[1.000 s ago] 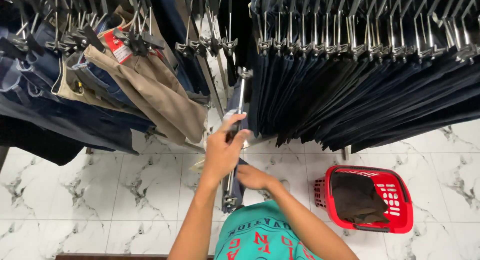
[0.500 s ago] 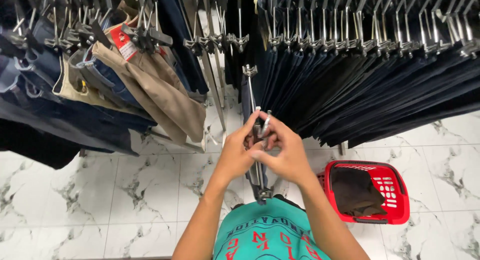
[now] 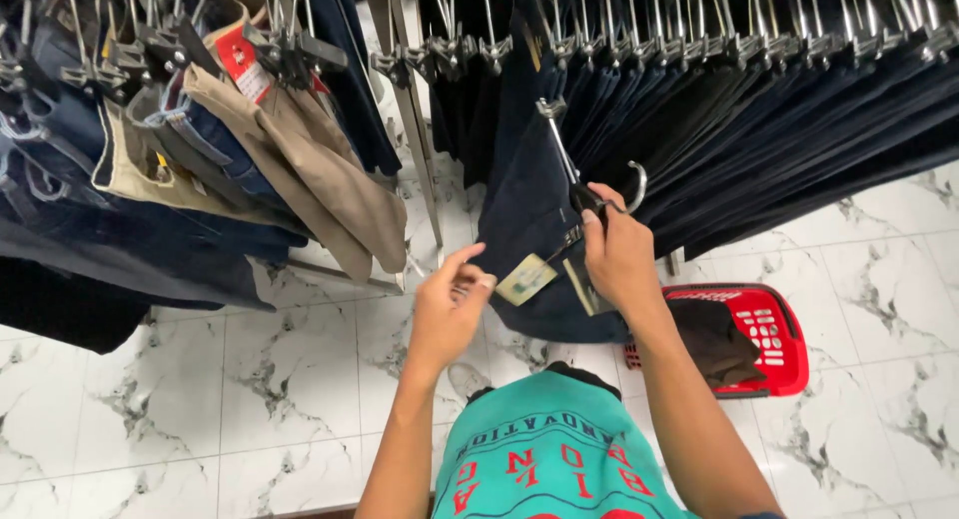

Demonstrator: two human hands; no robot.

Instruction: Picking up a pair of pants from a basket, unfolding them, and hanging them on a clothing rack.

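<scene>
There were two hands, the left hand (image 3: 447, 309) and the right hand (image 3: 619, 254). One hanger (image 3: 574, 169) carried one dark pair of trousers (image 3: 529, 219) with two paper tags (image 3: 526, 279). One red basket (image 3: 774, 324) stood on the floor. The hung trousers on the racks were too many to count.

Basket (image 3: 779, 324) on floor (image 3: 200, 399) right of held trousers (image 3: 529, 209); khaki trousers (image 3: 330, 189) hang left; rack (image 3: 699, 39) above

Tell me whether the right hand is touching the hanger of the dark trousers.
Touching. The head view shows the right hand with its fingers closed around the metal clip hanger, just below the hook, holding up the dark trousers.
</scene>
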